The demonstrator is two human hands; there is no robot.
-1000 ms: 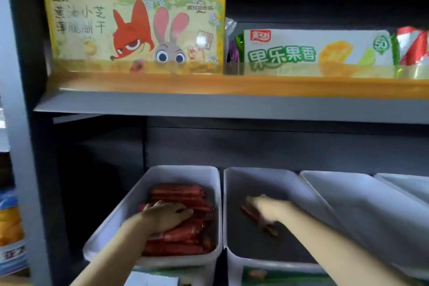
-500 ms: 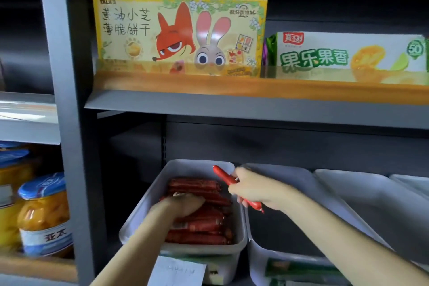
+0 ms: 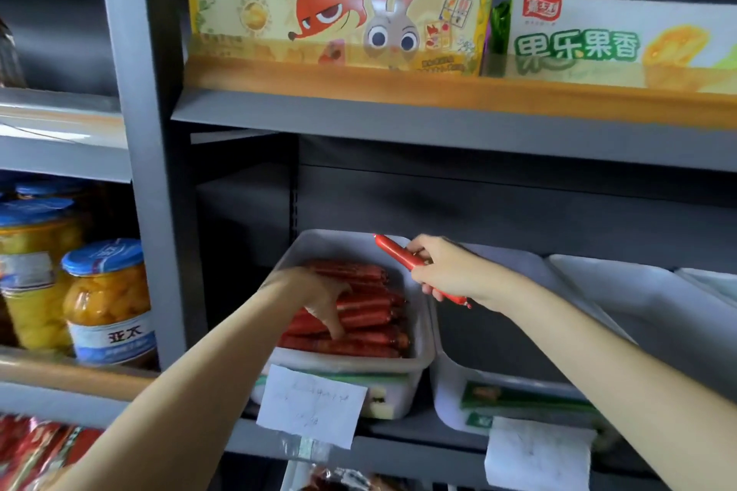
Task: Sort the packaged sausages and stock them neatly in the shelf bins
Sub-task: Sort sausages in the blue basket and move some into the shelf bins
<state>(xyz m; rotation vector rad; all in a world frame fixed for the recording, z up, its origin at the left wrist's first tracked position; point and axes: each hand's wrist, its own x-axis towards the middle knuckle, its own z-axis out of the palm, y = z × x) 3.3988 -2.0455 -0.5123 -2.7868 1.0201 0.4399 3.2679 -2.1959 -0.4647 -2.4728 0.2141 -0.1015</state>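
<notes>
A white bin (image 3: 418, 365) on the lower shelf holds a stack of several red packaged sausages (image 3: 371, 305). My left hand (image 3: 315, 291) reaches into it, fingers spread down onto the stack. My right hand (image 3: 450, 271) grips one red sausage (image 3: 397, 253) above the bin's right rim, its far end pointing up and left. The neighbouring white bin (image 3: 450, 391) to the right looks dark inside; its contents are hidden.
A grey shelf (image 3: 438, 128) hangs close above the bins with a yellow cartoon biscuit box (image 3: 339, 0) and a white-green box (image 3: 598, 40). Fruit jars (image 3: 105, 303) stand left of the grey upright (image 3: 135, 132). More tilted white bins (image 3: 638, 307) lie right. Paper labels (image 3: 313, 407) hang below.
My right hand lifted a sausage out of the right bin and carried it left over the full bin's rim. My left hand stays on the stack. The camera shifted left and closer.
</notes>
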